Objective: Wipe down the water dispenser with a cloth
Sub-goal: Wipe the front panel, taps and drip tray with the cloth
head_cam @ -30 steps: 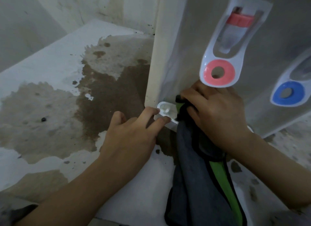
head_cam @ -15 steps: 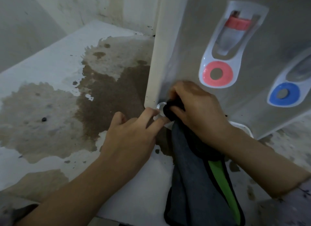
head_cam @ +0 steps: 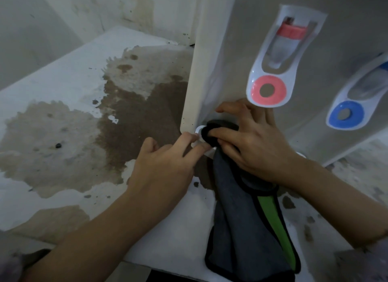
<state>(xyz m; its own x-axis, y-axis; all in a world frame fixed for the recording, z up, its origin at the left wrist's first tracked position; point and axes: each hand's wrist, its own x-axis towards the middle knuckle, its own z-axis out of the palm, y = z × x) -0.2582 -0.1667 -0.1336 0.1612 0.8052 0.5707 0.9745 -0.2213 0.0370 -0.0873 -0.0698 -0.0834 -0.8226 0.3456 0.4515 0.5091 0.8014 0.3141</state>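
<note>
Looked down on a white countertop (head_cam: 63, 82) blotched with wide brown stains. Nearest, saw a dark grey microfibre cloth (head_cam: 237, 229) with black edging and a green stripe, draped over the counter's front edge and hanging below it. Followed the cloth upward beneath the right hand (head_cam: 252, 145), bunched into a dark wad at its top end. Held that wad clamped under the thumb, with the index finger stretched out above it and touching the machine's front, the other fingers spread. Pressed the wad against a small white plastic part (head_cam: 198, 131) at the machine's lower left corner. Laid the left hand (head_cam: 161, 166) just beside, palm down, fingers fairly straight and gripping nothing, two fingertips touching that same white part from the left, right against the wad. Beyond both hands, found a tall water dispenser (head_cam: 241, 40) with a grey front and a cream side panel, standing on the counter. On its front, noted a white paddle lever with a pink-red ring (head_cam: 270, 76) just above the right hand, and a second white lever with a blue ring (head_cam: 346, 113) further right. Behind, made out a dingy, stained white wall (head_cam: 105, 4) meeting the counter.
</note>
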